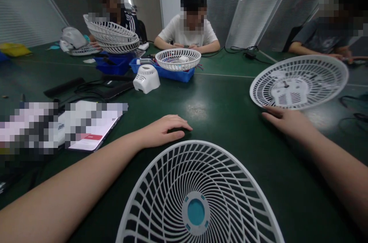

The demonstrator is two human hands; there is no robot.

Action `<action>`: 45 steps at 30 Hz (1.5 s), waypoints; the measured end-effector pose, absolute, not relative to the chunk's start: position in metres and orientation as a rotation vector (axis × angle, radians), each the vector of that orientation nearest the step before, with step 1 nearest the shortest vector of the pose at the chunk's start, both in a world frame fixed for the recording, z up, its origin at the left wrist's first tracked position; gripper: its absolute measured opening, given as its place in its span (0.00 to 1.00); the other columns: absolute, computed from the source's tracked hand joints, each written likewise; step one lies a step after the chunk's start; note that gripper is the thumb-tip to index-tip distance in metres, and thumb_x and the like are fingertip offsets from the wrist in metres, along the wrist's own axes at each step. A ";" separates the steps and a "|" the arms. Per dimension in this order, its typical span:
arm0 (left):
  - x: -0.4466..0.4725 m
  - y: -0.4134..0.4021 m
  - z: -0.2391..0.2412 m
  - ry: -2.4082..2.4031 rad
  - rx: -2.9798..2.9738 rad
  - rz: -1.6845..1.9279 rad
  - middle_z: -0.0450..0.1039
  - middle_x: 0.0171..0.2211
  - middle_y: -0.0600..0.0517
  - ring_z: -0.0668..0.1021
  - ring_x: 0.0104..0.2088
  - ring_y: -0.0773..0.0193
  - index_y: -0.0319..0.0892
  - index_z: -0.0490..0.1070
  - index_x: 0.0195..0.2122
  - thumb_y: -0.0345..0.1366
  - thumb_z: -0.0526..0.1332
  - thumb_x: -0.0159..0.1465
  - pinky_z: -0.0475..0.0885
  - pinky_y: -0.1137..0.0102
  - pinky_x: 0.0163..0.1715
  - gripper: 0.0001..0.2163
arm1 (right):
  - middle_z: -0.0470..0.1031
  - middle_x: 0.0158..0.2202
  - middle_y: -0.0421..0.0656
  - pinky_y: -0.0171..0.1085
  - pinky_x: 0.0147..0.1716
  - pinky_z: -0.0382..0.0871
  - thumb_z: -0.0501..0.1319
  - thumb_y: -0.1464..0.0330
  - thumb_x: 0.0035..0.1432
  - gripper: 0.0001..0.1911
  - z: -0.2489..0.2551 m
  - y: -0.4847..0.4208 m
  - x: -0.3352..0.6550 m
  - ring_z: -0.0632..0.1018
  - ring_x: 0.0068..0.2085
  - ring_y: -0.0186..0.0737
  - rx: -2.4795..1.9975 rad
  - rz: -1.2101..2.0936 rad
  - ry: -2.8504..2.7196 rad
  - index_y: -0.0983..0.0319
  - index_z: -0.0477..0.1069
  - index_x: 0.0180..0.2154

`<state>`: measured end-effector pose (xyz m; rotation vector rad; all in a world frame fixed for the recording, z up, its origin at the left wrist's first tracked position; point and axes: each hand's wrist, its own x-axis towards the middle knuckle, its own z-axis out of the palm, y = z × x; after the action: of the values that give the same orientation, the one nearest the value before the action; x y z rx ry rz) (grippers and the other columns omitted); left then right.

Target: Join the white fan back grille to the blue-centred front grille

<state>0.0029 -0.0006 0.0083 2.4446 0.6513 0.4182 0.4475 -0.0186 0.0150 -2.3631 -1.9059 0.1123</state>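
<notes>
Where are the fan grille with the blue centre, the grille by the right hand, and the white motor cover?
front fan grille (198, 193): head view, on its spiral ribs.
rear fan grille (299, 82): head view, on its middle.
motor cover (146, 78): head view, on its domed top.

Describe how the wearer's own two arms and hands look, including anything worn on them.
Both forearms are bare up to the picture's edge: no sleeves show. The left hand and the right hand wear no gloves; no watch, bracelet or ring is visible on wrists or fingers. No markings or cables show on either arm.
</notes>
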 end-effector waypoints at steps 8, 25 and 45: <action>0.005 -0.003 0.005 0.686 2.555 0.441 0.78 0.53 0.48 0.76 0.56 0.57 0.46 0.73 0.54 0.42 0.59 0.70 0.67 0.58 0.60 0.14 | 0.77 0.57 0.40 0.51 0.62 0.68 0.57 0.57 0.66 0.21 0.009 -0.030 0.389 0.77 0.59 0.48 -1.549 0.563 -2.293 0.52 0.76 0.56; 0.008 -0.012 0.012 0.757 2.779 0.417 0.73 0.58 0.48 0.77 0.55 0.59 0.45 0.73 0.54 0.35 0.54 0.71 0.74 0.61 0.55 0.14 | 0.80 0.53 0.41 0.41 0.42 0.80 0.56 0.62 0.66 0.17 0.019 -0.062 0.348 0.81 0.51 0.44 -1.338 0.650 -2.378 0.53 0.77 0.52; 0.005 -0.009 0.009 0.851 2.810 0.377 0.67 0.63 0.46 0.72 0.60 0.55 0.46 0.65 0.62 0.37 0.58 0.70 0.68 0.56 0.61 0.20 | 0.82 0.43 0.44 0.36 0.30 0.79 0.56 0.61 0.66 0.15 0.023 -0.063 0.369 0.83 0.40 0.42 -1.410 0.452 -2.304 0.58 0.78 0.45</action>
<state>0.0051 -0.0093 0.0085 2.8105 0.8511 0.3766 0.3695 -0.0635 0.0231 -1.4104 -2.3036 0.4515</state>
